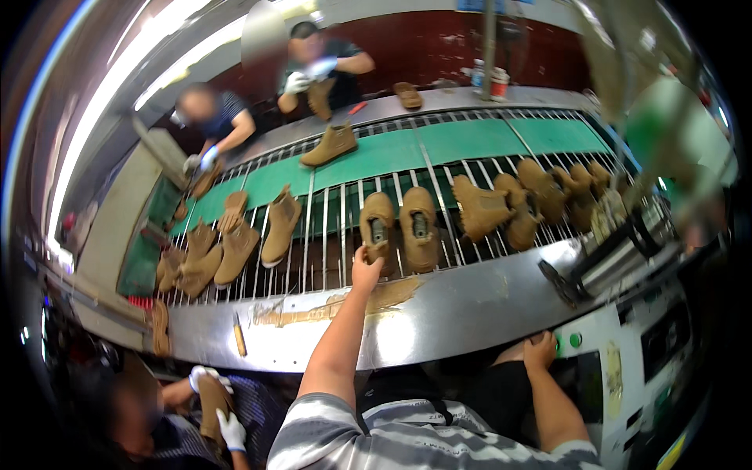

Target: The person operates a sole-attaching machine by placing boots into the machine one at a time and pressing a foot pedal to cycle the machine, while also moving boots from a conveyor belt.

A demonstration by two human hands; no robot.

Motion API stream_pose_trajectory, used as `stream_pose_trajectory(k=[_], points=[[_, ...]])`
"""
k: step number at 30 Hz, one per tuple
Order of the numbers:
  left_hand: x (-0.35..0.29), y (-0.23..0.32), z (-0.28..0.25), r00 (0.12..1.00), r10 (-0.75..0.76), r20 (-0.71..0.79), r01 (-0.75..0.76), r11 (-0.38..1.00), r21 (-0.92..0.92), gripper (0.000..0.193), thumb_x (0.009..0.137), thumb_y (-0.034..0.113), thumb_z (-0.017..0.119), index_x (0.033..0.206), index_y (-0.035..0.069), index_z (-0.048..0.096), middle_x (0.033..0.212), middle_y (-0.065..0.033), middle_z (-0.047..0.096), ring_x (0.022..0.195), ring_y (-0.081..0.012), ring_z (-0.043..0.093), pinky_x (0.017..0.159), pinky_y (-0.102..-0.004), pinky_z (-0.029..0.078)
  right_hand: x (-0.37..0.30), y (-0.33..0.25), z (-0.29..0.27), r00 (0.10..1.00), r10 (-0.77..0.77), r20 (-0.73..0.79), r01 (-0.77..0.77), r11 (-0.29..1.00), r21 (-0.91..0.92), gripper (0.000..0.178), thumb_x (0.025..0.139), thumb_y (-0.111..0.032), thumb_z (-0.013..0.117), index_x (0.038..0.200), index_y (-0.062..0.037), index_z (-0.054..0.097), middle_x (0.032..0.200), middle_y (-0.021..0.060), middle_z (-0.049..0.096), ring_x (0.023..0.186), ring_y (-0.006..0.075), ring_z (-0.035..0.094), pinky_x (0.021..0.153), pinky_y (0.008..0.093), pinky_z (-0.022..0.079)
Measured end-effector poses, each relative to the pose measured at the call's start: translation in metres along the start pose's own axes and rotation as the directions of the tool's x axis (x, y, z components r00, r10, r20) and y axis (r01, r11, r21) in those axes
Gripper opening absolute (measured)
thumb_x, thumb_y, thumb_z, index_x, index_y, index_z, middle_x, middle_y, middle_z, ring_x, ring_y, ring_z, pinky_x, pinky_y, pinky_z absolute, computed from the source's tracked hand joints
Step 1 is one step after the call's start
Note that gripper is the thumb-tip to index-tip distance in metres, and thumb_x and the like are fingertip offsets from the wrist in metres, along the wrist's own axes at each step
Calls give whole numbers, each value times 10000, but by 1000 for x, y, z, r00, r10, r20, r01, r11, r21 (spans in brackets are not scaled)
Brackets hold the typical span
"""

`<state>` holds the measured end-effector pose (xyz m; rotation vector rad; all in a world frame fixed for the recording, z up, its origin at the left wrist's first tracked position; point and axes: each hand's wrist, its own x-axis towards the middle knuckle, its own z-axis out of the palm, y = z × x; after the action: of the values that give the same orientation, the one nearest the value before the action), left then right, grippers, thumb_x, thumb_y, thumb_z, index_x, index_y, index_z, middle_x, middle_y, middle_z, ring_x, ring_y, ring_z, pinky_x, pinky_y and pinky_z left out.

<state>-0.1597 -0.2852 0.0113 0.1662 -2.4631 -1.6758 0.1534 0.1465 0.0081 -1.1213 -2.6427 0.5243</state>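
1. While the left hand (365,270) reaches up over the steel ledge (439,313), its fingers close on the heel of a tan boot (377,227).
2. That boot lies on the rack (329,235) near its front edge, just beside a second boot (419,227).
3. Right hand (540,351) rests fingers down at the machine panel (627,345), beside green buttons (569,341), holding nothing.

tan boots (378,225), green belt (470,137), grey-striped sleeves (329,431)
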Motion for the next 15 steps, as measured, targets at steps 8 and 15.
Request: stream_pose_trajectory(k=[8,15], points=[[32,-24,-132,992,9,-125,-42,965,-260,89,857,48,624,939,16,638,744,-25,639,663,-86,586,599,-229,474,-47,-72,5,803,-595,-47,553,711,434,186,717,29,598,893,-8,551,923,155,543,827,312,570,758,373,482],[180,-3,-272,823,273,-499,-45,905,422,195,790,190,660,910,40,687,758,-103,672,707,-215,646,691,-333,513,-87,-243,38,399,-905,147,676,399,619,114,637,-54,668,733,-93,619,651,66,585,597,282,582,573,358,481]])
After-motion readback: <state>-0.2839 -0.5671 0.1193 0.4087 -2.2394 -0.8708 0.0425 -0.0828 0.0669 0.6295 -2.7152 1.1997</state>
